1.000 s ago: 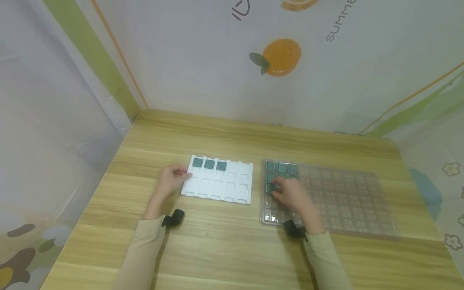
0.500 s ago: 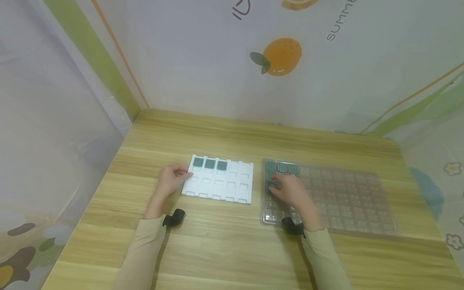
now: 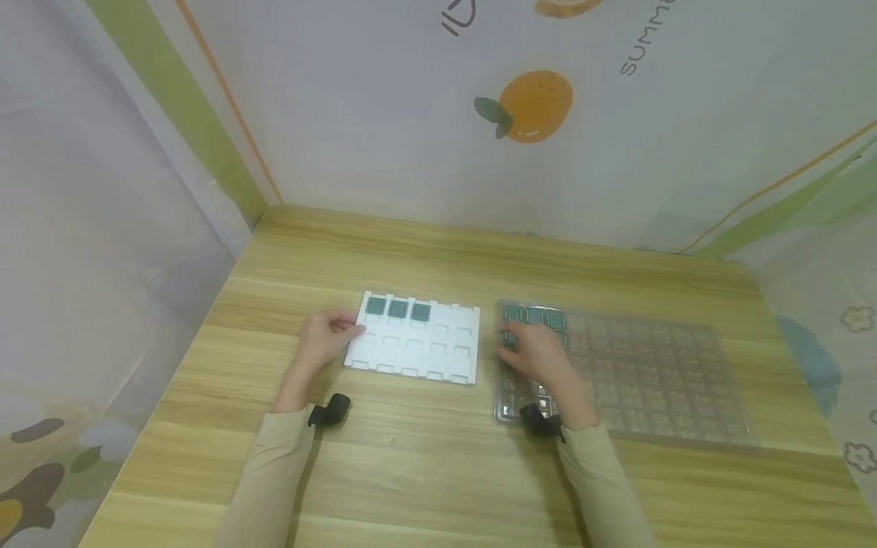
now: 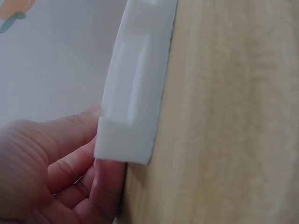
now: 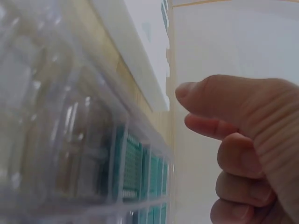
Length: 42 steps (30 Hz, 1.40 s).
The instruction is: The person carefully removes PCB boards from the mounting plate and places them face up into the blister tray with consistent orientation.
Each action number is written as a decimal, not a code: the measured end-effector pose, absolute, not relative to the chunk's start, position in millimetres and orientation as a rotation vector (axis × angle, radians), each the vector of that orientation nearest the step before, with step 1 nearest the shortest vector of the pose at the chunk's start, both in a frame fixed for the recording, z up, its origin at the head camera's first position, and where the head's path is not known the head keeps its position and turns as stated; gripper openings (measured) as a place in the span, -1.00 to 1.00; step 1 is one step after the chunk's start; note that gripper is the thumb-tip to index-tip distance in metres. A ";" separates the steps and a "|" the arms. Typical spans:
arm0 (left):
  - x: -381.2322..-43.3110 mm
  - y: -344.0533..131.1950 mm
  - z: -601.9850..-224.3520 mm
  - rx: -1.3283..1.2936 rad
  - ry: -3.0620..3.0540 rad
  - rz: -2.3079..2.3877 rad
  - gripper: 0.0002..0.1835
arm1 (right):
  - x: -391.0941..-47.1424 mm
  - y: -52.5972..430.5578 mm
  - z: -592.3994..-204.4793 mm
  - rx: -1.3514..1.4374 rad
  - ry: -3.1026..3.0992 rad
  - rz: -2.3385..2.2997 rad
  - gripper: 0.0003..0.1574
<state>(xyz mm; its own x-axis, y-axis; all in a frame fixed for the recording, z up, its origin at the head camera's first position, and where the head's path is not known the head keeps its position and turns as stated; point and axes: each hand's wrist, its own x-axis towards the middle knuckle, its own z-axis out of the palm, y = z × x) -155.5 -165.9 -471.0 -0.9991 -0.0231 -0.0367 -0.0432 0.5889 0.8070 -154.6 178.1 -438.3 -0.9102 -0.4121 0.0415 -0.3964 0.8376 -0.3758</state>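
Lt wood-grain tbl (image 3: 425,464) w/ rounded far corners has pale bkdrop (image 3: 370,106) behind it w/ orange-fruit print (image 3: 537,106) & cut-off "SUMM…" lettering (image 3: 647,38) up top, green stripe (image 3: 164,99) on L, flower outlines (image 3: 859,457) & blue patch (image 3: 810,365) far R, brown-yellow print (image 3: 34,495) lower L.

Right hand (image 3: 537,354) blocks the left part of the clear plastic gridded tray (image 3: 658,377) in the head view, so I can't tell how many green square chips (image 3: 398,308) sit under it, or if one's pinched. Right wrist view doesn't settle it: the thumb's far side is hidden, and the clear tray is blurry and runs off the left. Some left hand (image 3: 325,336) fingertips are lost behind the white rectangular tray (image 3: 411,348), itself cut off atop the left wrist view. Chip markings are too tiny to read. Both beige sleeves (image 3: 610,487) run off the bottom.
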 end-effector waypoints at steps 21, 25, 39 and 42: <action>-155.9 -166.2 -470.3 -0.070 2.759 1.422 -0.75 | -165.5 148.3 -438.4 -0.642 2.943 -0.669 -0.64; -155.5 -165.8 -469.8 -0.072 2.756 1.418 -0.75 | -167.1 141.7 -437.4 -0.661 2.942 -0.660 -0.62; -155.7 -166.4 -470.7 -0.070 2.749 1.433 -0.75 | -173.6 120.2 -437.9 -0.741 2.948 -0.650 -0.65; -155.6 -166.5 -470.2 -0.068 2.741 1.443 -0.75 | -173.9 116.9 -439.9 -0.738 2.943 -0.658 -0.66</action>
<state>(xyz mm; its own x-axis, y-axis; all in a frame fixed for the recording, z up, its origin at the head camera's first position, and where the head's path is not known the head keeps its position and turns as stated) -155.6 -166.5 -470.2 -0.9981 -0.0185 -0.0586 -0.0588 0.5654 0.8227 -173.9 116.9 -439.9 -0.8864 -0.4584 0.0650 -0.4424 0.7974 -0.4104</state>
